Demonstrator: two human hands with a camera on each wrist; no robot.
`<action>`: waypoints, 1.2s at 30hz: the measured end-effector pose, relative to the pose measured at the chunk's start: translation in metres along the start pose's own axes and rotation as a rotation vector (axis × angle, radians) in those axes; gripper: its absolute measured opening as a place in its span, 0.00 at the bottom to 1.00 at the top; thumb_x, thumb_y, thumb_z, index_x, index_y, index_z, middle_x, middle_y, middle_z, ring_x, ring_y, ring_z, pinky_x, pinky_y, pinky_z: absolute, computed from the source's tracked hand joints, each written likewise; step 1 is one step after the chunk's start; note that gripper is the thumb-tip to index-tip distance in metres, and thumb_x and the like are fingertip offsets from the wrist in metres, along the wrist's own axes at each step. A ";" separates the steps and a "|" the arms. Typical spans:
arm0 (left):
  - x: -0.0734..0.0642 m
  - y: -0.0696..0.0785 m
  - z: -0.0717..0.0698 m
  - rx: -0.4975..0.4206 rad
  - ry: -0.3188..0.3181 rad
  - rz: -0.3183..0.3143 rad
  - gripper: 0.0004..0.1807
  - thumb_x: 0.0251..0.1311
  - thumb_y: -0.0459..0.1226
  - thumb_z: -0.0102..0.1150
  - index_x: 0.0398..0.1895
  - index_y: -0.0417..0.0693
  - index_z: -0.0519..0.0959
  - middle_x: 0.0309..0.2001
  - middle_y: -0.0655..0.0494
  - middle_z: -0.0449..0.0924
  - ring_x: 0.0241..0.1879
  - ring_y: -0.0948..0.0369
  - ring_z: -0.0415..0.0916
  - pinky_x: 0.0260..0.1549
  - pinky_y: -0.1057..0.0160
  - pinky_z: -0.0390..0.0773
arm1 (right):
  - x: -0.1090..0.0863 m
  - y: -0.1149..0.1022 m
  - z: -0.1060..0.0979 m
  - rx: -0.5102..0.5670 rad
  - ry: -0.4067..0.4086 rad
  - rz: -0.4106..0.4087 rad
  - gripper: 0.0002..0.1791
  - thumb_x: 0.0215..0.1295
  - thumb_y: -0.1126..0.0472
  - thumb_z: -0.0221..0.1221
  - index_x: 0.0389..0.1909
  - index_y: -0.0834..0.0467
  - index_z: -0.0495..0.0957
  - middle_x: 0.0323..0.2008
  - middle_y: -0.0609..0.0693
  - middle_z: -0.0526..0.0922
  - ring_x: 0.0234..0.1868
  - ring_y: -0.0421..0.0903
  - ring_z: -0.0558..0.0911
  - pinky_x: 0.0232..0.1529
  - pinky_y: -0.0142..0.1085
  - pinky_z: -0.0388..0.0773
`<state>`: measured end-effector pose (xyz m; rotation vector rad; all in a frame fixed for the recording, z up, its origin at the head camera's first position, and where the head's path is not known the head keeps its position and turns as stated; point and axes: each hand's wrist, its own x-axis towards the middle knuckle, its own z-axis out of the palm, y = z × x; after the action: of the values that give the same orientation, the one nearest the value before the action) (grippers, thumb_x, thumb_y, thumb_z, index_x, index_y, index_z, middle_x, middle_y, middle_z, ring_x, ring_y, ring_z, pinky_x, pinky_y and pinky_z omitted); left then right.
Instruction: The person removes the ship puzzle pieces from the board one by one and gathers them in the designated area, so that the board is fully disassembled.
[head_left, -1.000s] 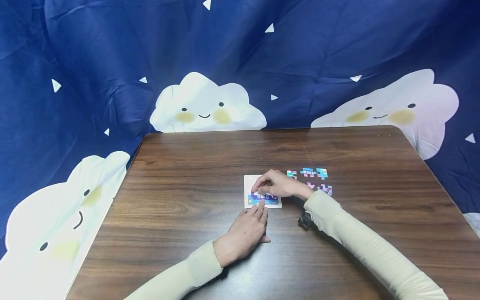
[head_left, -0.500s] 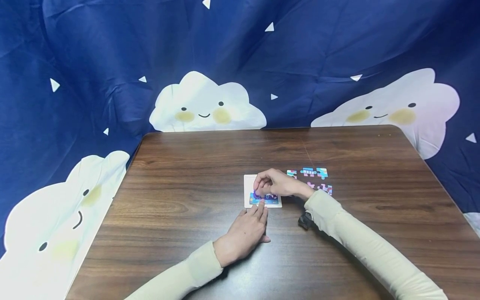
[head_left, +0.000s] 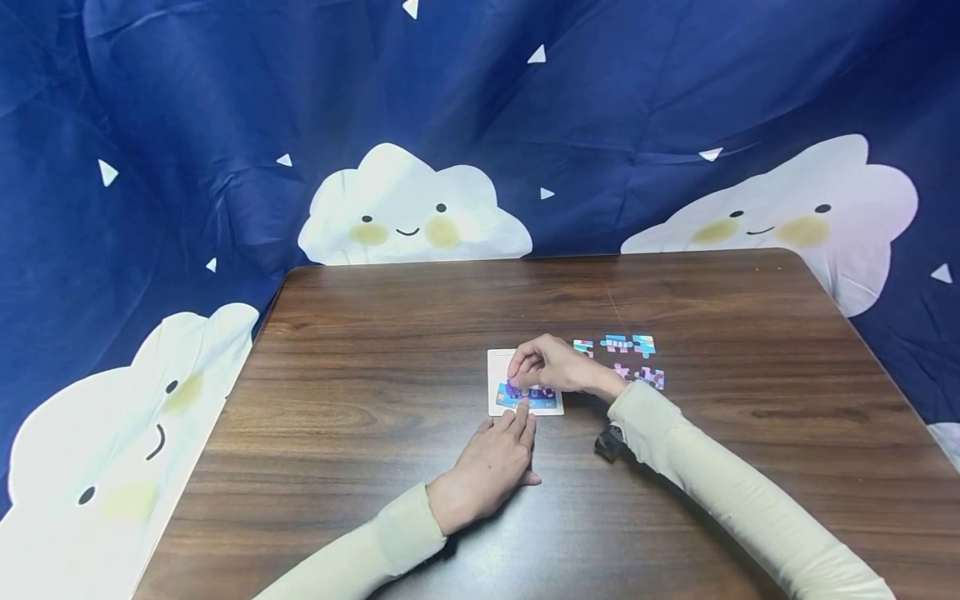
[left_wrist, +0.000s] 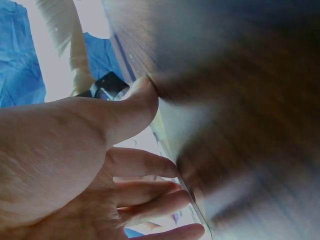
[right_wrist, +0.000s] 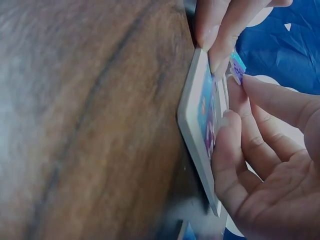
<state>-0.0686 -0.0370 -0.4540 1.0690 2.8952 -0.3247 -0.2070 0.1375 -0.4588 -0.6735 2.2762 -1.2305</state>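
Observation:
A white puzzle tray (head_left: 497, 362) lies on the table, with joined blue and purple puzzle pieces (head_left: 538, 402) along its near side. Over its left part, my right hand (head_left: 553, 367) pinches a small purple and teal puzzle piece (right_wrist: 237, 68) between thumb and index finger. In the right wrist view that piece is tilted, raised at the tray's surface. My left hand (head_left: 491, 467) lies nearly flat, its straight fingertips pressing on the tray's near edge and the pieces there. The left wrist view shows its thumb (left_wrist: 142, 102) resting on the tabletop.
Several loose puzzle pieces (head_left: 643, 345) lie right of the tray, partly hidden behind the right wrist. A dark wrist camera (head_left: 609, 443) hangs under the right sleeve. The brown wooden table (head_left: 360, 333) ends at a blue curtain (head_left: 465, 83) with white clouds.
My right fingertips have shifted slightly to the right over the tray, with the purple piece moving along. The joined pieces have moved a little. My left hand has stayed in place.

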 end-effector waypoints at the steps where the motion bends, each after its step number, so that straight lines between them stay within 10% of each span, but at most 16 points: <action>1: 0.000 0.000 0.000 -0.001 0.001 0.000 0.44 0.67 0.63 0.56 0.76 0.42 0.70 0.77 0.47 0.68 0.67 0.58 0.73 0.60 0.58 0.81 | -0.001 0.000 -0.001 0.012 0.006 0.000 0.04 0.66 0.65 0.68 0.39 0.61 0.86 0.32 0.53 0.89 0.32 0.39 0.81 0.36 0.27 0.78; 14: 0.000 0.001 0.000 0.018 0.015 0.014 0.44 0.67 0.63 0.55 0.75 0.42 0.70 0.76 0.47 0.70 0.62 0.58 0.74 0.58 0.60 0.81 | -0.025 0.014 -0.026 0.180 0.074 0.075 0.13 0.73 0.67 0.61 0.52 0.70 0.82 0.39 0.62 0.88 0.35 0.45 0.89 0.39 0.39 0.89; 36: 0.001 0.000 -0.001 0.003 0.019 0.012 0.44 0.67 0.62 0.57 0.75 0.40 0.70 0.76 0.44 0.69 0.60 0.56 0.74 0.56 0.60 0.83 | -0.083 0.029 -0.036 0.016 0.055 0.068 0.07 0.69 0.71 0.61 0.46 0.66 0.80 0.33 0.59 0.87 0.29 0.44 0.83 0.32 0.38 0.86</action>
<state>-0.0697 -0.0360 -0.4532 1.0958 2.9044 -0.3197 -0.1706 0.2250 -0.4525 -0.5580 2.3120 -1.2477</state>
